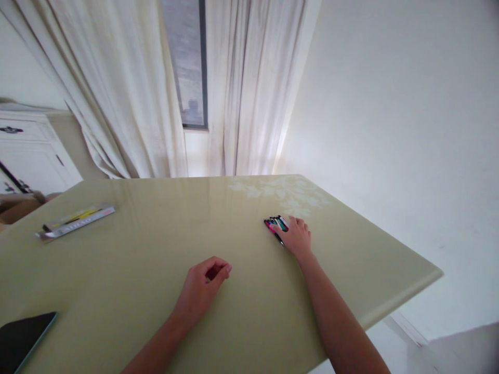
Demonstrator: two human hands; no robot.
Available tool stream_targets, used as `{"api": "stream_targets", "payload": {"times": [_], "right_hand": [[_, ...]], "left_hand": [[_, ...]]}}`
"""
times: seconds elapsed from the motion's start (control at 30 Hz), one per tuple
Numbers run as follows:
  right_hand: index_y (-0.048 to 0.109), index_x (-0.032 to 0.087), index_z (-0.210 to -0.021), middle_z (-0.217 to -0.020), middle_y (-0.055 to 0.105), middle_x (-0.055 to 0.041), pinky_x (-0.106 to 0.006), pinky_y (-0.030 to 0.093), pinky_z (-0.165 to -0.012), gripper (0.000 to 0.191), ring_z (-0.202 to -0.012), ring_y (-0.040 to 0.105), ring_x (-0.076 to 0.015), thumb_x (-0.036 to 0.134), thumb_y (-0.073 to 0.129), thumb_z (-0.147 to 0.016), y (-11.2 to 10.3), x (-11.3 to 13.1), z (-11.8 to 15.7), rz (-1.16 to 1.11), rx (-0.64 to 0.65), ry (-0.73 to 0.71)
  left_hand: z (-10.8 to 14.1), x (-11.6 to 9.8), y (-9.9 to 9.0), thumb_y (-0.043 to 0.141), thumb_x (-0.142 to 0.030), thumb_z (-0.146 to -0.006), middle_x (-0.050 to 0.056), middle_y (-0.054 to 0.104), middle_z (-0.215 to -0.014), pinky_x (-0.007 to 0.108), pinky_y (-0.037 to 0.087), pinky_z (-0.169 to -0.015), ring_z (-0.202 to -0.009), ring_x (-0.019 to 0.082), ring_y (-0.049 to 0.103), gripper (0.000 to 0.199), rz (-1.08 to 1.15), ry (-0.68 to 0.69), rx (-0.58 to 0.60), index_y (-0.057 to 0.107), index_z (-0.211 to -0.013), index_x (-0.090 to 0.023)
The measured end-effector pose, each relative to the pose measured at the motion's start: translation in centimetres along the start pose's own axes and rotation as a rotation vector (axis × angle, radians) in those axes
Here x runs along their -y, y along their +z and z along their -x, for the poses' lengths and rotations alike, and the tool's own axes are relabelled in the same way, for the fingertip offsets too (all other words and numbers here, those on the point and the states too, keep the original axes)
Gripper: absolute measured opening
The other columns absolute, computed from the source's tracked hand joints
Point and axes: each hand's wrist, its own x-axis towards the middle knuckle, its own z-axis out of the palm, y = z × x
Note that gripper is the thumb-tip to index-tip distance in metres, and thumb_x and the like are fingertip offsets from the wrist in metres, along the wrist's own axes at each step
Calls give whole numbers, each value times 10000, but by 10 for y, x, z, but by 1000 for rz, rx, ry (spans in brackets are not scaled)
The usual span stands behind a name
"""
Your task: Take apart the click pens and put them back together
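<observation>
Several pens (pixel 277 223) with dark, pink and teal parts lie side by side in a small bunch on the pale green table (pixel 156 249), right of its middle. My right hand (pixel 297 237) rests over their right side, its thumb along the near side and its fingers curled at the far side. Part of the bunch is hidden under this hand. Nearer to me, my left hand (pixel 205 283) hovers at or just above the tabletop, fingers curled in and thumb tip against the index finger. Nothing shows inside its curl.
At the table's left lies a long clear package (pixel 80 221) with a yellow strip and pale lettering. A dark flat tablet-like object (pixel 25 337) sits at the near left corner. Beyond the table are curtains (pixel 128 93) and a white cabinet (pixel 33 150); a wall (pixel 397 114) stands right.
</observation>
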Motion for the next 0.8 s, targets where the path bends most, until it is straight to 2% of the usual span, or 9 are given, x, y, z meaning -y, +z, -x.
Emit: {"api": "stream_targets", "payload": {"times": [0.07,0.13,0.2,0.27,0.43,0.53,0.67,0.73,0.8], "right_hand": [[455,131,-1485,-1417,520,-236,-490,379,-1022,927,-1301,480,-406,751,618,-816,2,0,1,27,76,-4],[429,112,-1499,-1411,525,-247,-484,380,-1023,950,-1307,475,-410,731,641,-810,4,0,1,50,110,-59],[457,101,-1472,-1374,553,-243,-446,399,-1005,869,-1282,502,-392,667,649,-841,5,2,0,50,112,-113],[510,115,-1415,-1314,600,-216,-393,417,-979,707,-1231,551,-348,573,634,-890,6,4,-1,24,136,-161],[628,146,-1162,-1117,700,-160,-313,439,-844,316,-1048,658,-274,362,578,-937,3,14,0,43,251,-235],[621,157,-1116,-1062,716,-156,-309,436,-762,265,-965,687,-276,306,596,-899,-3,20,4,105,282,-227],[624,167,-1028,-1057,718,-159,-312,437,-756,197,-957,688,-281,290,595,-878,-8,16,7,114,271,-293],[619,170,-970,-1019,725,-151,-311,443,-752,149,-935,684,-270,272,588,-866,-9,8,6,6,250,-314],[605,174,-941,-896,729,-117,-302,454,-704,132,-835,684,-242,268,565,-858,-10,0,3,-240,234,-258]], "left_hand": [[1,0,-1,582,-459,-902,29,709,-770,263,436,-667,-719,184,615,304,-18,-6,16,714,-826,-197],[3,-1,-1,578,-471,-909,29,714,-781,266,441,-681,-733,186,619,313,-32,-9,27,719,-835,-201],[3,-2,-1,578,-468,-914,26,714,-781,270,445,-695,-734,186,618,310,-43,-15,33,718,-837,-203],[4,-3,-2,575,-459,-916,24,713,-780,275,449,-708,-735,186,615,303,-51,-21,38,717,-835,-204],[6,-4,-2,576,-454,-918,21,712,-780,277,449,-709,-740,187,614,293,-57,-33,50,720,-845,-210],[6,-4,-2,578,-447,-918,20,706,-773,275,446,-703,-736,185,610,284,-55,-27,53,721,-850,-211],[5,-5,0,575,-433,-918,18,696,-763,271,442,-690,-723,181,608,275,-34,-26,55,712,-841,-208],[4,-5,0,574,-431,-916,20,696,-764,272,444,-693,-722,181,610,274,-24,-22,53,713,-844,-206],[2,-5,1,569,-436,-917,23,695,-763,271,443,-689,-721,181,611,283,-16,-13,52,712,-841,-204]]}}
